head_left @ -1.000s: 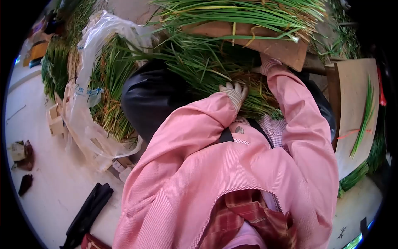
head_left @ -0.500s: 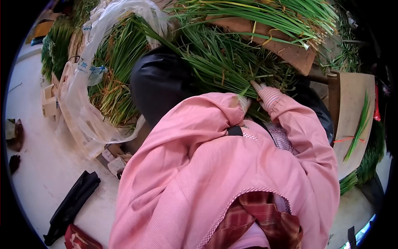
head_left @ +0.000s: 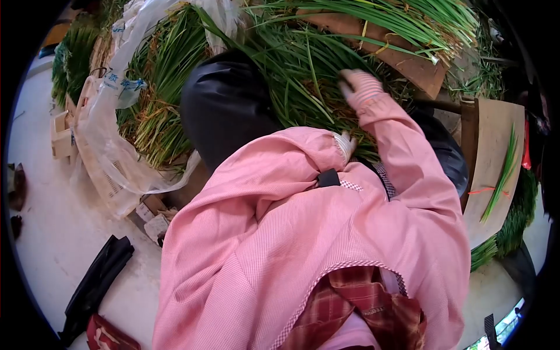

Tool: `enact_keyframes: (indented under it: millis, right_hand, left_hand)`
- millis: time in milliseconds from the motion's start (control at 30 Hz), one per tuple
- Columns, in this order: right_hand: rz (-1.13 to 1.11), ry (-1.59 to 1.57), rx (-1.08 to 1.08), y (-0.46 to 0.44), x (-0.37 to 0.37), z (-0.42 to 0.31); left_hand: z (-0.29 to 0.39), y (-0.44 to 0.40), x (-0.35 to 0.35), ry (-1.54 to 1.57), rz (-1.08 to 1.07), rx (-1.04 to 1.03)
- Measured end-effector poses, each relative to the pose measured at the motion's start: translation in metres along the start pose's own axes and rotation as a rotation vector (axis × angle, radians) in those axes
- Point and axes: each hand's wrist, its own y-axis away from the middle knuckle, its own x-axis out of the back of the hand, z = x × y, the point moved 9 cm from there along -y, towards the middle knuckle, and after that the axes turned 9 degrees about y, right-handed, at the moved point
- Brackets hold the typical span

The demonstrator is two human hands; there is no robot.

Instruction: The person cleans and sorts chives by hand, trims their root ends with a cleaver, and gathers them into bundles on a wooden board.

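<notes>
Green long-leaved stalks [head_left: 303, 76] lie in a loose heap across my lap, between my dark-covered knees. My left hand [head_left: 345, 146], in a striped glove, is low against the near end of the stalks, close to my body; its fingers are mostly hidden. Farther forward, my right hand [head_left: 359, 86], also in a striped glove, rests on the upper right side of the heap. Its fingers point left over the leaves, and what they hold, if anything, does not show.
Beyond the heap, more stalks [head_left: 408, 23] lie on a brown board [head_left: 402, 61]. A plastic bag [head_left: 111, 140] surrounds another pile [head_left: 169, 87] at left. At right, a panel [head_left: 496, 163] bears a small green bunch [head_left: 503, 175] and a red tie.
Over the last second my right hand came out from under the board's edge, moved toward my left hand, then forward onto the heap. My left hand drew back toward my body.
</notes>
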Motion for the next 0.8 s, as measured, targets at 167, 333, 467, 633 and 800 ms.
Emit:
enact_keyframes:
  millis: [167,333,467,633,800]
  right_hand:
    - [-0.312,0.067,0.030,-0.011,-0.059,-0.043]
    - [-0.513,0.084,-0.051,-0.006,-0.084,-0.010]
    - [-0.530,0.230,-0.013,0.003,-0.067,-0.022]
    - [-0.314,0.017,-0.200,0.000,-0.057,0.013]
    - [-0.014,-0.120,-0.110,0.045,0.039,0.014]
  left_hand:
    - [-0.001,-0.006,-0.004,-0.031,-0.010,-0.001]
    - [-0.001,-0.010,-0.007,-0.042,-0.020,-0.004]
    - [0.000,-0.008,0.000,-0.061,-0.034,-0.008]
    - [0.013,0.022,0.050,-0.064,-0.073,-0.038]
    - [0.001,0.053,0.080,1.060,0.201,-0.123]
